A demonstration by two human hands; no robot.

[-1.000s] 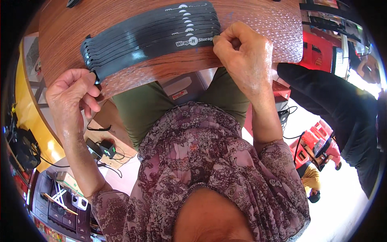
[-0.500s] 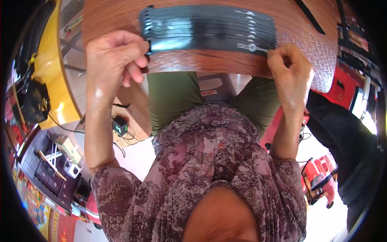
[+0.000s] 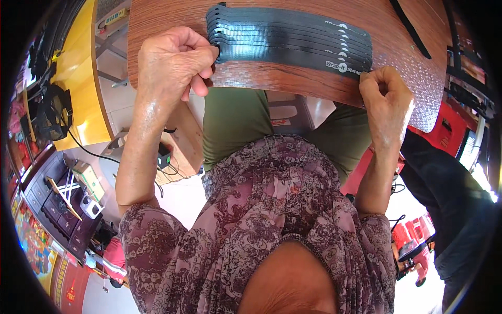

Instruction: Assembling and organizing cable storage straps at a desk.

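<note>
Several flat black straps [image 3: 293, 39] lie on the brown wooden table, overlapping in an even row, with rounded, slotted ends at the left and white printing toward the right. My left hand [image 3: 170, 63] pinches the slotted end of the nearest strap between thumb and index finger, while its other fingers curl below. At the other end, my right hand [image 3: 388, 99] has thumb and forefinger closed on the near right corner of the same strap. The fingertips partly hide both held ends.
A single dark strap [image 3: 410, 29] lies at the far right of the wood-grain table [image 3: 167, 15]. On the left stands a yellow table [image 3: 86, 99] with a black bag [image 3: 55, 112] at its edge. Below it is a cardboard box [image 3: 183, 141]. A person's dark-clothed leg [image 3: 444, 193] is close on the right.
The view has shifted, so the table, straps and both hands appear farther right. My left fingers have drawn closer together at the strap end. My right hand keeps its pinch.
</note>
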